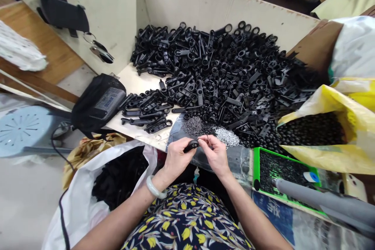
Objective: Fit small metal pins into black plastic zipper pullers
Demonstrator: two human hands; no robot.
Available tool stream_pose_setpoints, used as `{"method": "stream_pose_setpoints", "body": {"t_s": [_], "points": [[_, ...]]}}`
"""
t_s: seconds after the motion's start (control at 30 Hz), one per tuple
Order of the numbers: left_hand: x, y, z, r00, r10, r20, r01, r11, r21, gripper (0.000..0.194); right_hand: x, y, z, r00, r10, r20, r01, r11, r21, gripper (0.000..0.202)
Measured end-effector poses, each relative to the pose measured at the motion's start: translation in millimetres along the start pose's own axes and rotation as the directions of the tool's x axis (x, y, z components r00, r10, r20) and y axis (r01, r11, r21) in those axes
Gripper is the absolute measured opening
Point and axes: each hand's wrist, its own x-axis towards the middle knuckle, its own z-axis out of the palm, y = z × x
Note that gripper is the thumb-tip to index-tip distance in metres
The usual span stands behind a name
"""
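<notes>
A round-ended black plastic part (191,145) is gripped in my left hand (178,157), which wears a pale bangle at the wrist. The fingers of my right hand (215,155) are pinched together at the part's right side; what they hold is too small to name. Just beyond my hands lie a heap of small grey pieces (192,125) and a pile of shiny silver pieces (227,136). A large mound of black plastic parts (216,70) fills the bench behind them, with a smaller group of long black parts (149,109) to the left.
A green tray (256,164) of tiny black pieces and a grey bar (310,193) are at the right. Beyond them is a yellow bag (310,156) of black beads. A white sack (79,187) stands lower left, near a black pouch (98,103). Pale boards (222,8) wall the bench.
</notes>
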Motion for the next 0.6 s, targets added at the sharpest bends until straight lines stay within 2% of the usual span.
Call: {"method": "stream_pose_setpoints", "body": {"t_s": [0.07,0.13,0.2,0.27,0.37,0.6], "points": [[-2,0,-0.1,0.999,-0.031,-0.016,0.030,0.999,-0.034,0.013,-2,-1,-1,0.999,-0.043,-0.008,0.042,0.999,-0.032,0.018],[-4,0,0.5,0.987,-0.160,-0.029,0.154,0.975,-0.162,0.019,-4,-2,-5,0.995,-0.086,-0.043,0.084,0.995,-0.055,0.016],[-6,1,1.3,0.951,-0.309,0.004,0.293,0.897,-0.331,0.025,-6,-5,-9,0.992,-0.106,-0.061,0.103,0.993,-0.054,0.014],[-8,5,1.7,0.922,-0.382,0.071,0.372,0.816,-0.443,0.028,-9,-7,-13,0.993,-0.114,-0.031,0.113,0.993,-0.047,0.013],[-11,11,1.8,0.913,-0.390,0.122,0.396,0.774,-0.493,0.030,-13,-11,-16,0.990,-0.143,0.015,0.144,0.988,-0.064,0.014],[-15,15,4.1,0.904,-0.403,0.142,0.415,0.749,-0.516,0.032,-15,-14,-16,0.988,-0.155,0.023,0.157,0.985,-0.078,0.014]]}}
